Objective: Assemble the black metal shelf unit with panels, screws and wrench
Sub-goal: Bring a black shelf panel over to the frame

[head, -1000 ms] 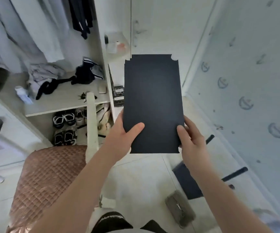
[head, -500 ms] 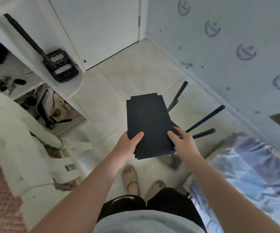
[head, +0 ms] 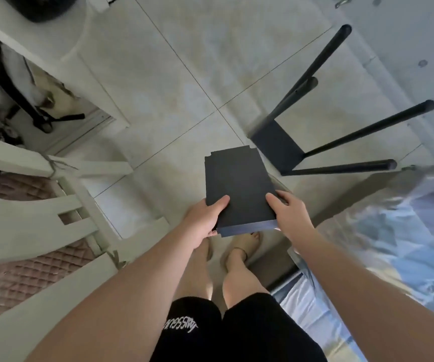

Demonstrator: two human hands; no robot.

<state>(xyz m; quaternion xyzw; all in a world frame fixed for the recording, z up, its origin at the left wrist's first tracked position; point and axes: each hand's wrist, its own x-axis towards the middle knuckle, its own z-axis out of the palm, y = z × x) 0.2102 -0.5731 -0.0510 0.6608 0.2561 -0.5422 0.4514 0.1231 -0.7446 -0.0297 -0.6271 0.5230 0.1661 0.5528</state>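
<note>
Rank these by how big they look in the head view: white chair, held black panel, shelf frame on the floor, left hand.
1. white chair
2. shelf frame, posts included
3. held black panel, enlarged by nearness
4. left hand

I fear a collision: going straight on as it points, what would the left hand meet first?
Probably the shelf frame lying on the floor; the left hand grips the black panel, and depth is unclear.
</note>
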